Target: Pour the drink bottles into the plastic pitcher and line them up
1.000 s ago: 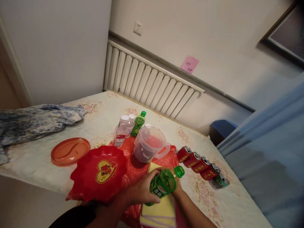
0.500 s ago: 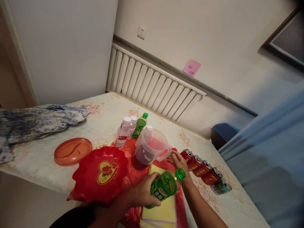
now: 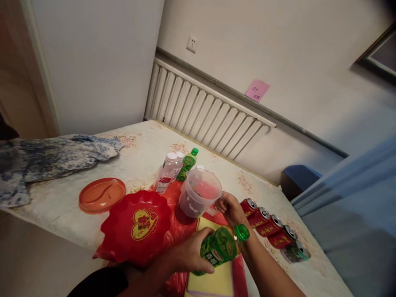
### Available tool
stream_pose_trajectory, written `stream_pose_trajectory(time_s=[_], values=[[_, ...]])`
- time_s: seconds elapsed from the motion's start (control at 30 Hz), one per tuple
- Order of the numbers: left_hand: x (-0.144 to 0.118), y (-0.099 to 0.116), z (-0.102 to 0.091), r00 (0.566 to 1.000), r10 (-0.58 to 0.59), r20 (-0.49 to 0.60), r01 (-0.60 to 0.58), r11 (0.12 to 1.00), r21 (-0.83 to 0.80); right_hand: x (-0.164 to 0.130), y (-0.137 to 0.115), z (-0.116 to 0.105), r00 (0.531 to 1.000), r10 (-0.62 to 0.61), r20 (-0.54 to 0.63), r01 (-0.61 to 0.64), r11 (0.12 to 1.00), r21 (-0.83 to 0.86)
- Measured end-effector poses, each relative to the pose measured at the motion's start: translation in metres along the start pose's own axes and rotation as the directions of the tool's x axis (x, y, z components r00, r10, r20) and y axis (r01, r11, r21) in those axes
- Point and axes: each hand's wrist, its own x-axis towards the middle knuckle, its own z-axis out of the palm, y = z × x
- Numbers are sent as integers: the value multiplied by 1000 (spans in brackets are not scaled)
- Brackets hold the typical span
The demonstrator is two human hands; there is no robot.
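My left hand (image 3: 194, 252) is wrapped round a green-labelled drink bottle (image 3: 219, 249) with a green cap, tilted so that the cap points to the right. Behind it stands a clear plastic measuring jug (image 3: 200, 193). My right hand (image 3: 229, 206) is closed at the jug's handle side, its fingers curled over the handle. Under the bottle lie yellow cloths (image 3: 212, 282) on red plastic sheeting (image 3: 173, 235). To the left is a red scalloped tray (image 3: 119, 231) with a gold heart design.
Clear white-capped bottles (image 3: 165, 175) and another green bottle (image 3: 187, 165) stand behind the jug. Several red cans (image 3: 269, 225) and a green can (image 3: 295, 252) form a row at right. An orange lid (image 3: 102, 196) and patterned fabric (image 3: 62, 159) lie at left.
My right hand has closed from spread fingers onto the jug's handle. The bottle stays tilted in my left hand. The whole view has shifted slightly.
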Motion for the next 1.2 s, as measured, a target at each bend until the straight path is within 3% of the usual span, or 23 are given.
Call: stream_pose_trajectory(time_s=[0.17, 0.33, 0.63, 0.9, 1.07, 1.2], values=[[-3, 4, -2, 999, -30, -12, 30, 1000, 8, 6, -12, 7, 995, -56, -84, 63, 995, 80], [-2, 3, -1, 999, -35, 12, 35, 999, 1, 9, -52, 4, 971, -149, -187, 181, 969, 166], [1, 1, -13, 997, 55, -60, -59, 996, -61, -13, -142, -21, 903, -297, -311, 298, 953, -45], [8, -8, -29, 950, 116, -289, -104, 993, 55, -62, -171, -53, 893, -236, -383, 123, 947, -297], [13, -16, -32, 935, 127, -331, -124, 992, 31, -85, -166, -78, 919, -175, -354, 28, 924, -382], [17, -22, -32, 929, 118, -351, -104, 993, 58, -98, -163, -84, 927, -99, -362, -63, 909, -411]])
